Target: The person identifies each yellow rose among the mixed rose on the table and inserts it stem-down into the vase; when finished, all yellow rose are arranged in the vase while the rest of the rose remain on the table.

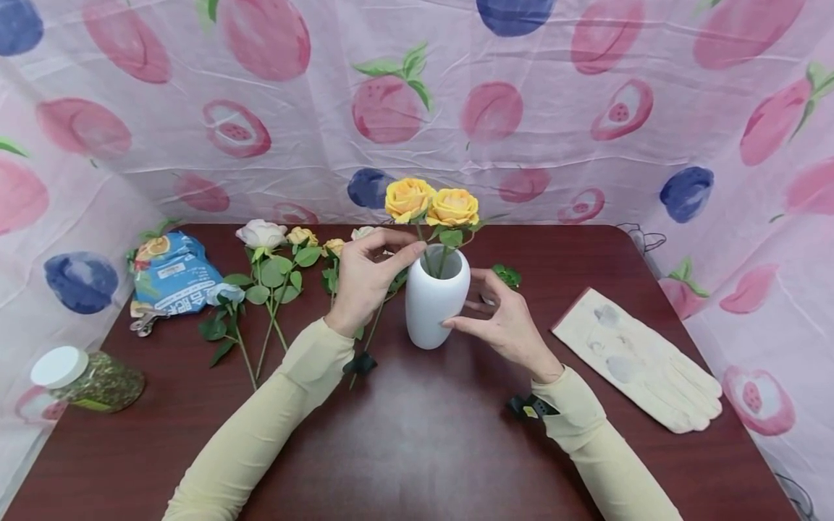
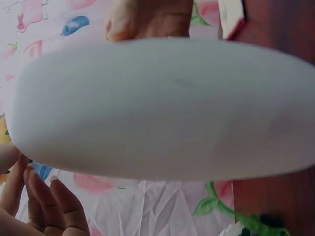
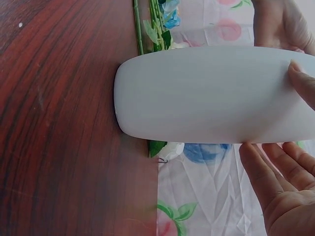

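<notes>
A white vase [image 1: 438, 311] stands upright on the dark wooden table, holding two yellow roses [image 1: 452, 208] with their stems inside its mouth. At the rim, my left hand [image 1: 366, 278] pinches the stem of the left yellow rose [image 1: 408, 200] between thumb and forefinger. The left wrist view has that hand [image 2: 47, 204] at the top of the vase, thumb and fingertip together. My right hand [image 1: 508, 325] grips the vase from the right, thumb on its front and fingers along the far side. In the right wrist view, the fingers [image 3: 268, 182] touch the vase wall.
Left of the vase lie several loose flowers, among them a white rose [image 1: 260, 235] and a blue one [image 1: 225, 293]. Beyond them are a blue packet [image 1: 176, 275] and a white-lidded jar [image 1: 98, 380]. Pale gloves [image 1: 638, 362] lie at right; green foliage [image 1: 507, 275] sits behind my right hand.
</notes>
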A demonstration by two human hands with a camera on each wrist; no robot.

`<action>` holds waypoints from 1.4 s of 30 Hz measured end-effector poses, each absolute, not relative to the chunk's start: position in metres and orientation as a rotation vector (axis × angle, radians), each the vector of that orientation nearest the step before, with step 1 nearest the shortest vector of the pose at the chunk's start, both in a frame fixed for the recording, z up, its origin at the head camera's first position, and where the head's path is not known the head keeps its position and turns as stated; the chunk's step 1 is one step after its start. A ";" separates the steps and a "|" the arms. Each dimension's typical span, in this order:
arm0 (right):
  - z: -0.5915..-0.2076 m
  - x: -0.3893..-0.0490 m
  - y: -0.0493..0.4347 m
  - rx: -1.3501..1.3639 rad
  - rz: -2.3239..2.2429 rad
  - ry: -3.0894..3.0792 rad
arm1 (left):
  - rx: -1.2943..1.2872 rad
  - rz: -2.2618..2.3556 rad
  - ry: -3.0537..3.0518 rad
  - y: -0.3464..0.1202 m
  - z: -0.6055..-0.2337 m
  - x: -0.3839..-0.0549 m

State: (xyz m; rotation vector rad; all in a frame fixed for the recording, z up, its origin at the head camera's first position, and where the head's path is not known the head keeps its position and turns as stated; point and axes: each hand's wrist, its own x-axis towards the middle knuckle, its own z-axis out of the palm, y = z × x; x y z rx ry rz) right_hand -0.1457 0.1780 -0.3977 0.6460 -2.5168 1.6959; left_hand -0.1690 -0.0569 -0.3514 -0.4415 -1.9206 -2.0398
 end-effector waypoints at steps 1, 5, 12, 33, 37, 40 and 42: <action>-0.398 -0.146 0.178 0.649 1.696 -2.517 | -0.439 -2.051 -1.907 -0.057 -0.352 -0.169; -0.398 -0.147 0.178 0.658 1.686 -2.517 | -0.439 -2.076 -1.911 -0.058 -0.351 -0.168; -0.395 -0.148 0.176 0.656 1.686 -2.522 | -0.405 -2.112 -1.981 -0.073 -0.347 -0.160; -0.391 -0.147 0.181 0.678 1.690 -2.543 | -0.184 -1.247 -2.999 -0.189 -0.396 -0.156; -0.391 -0.147 0.182 0.723 1.749 -2.554 | -0.108 -1.368 -3.114 -0.194 -0.412 -0.161; -0.392 -0.147 0.183 0.759 1.781 -2.573 | -0.050 -1.452 -3.146 -0.194 -0.419 -0.165; -0.392 -0.147 0.183 0.773 1.783 -2.592 | -0.018 -1.478 -3.151 -0.194 -0.422 -0.167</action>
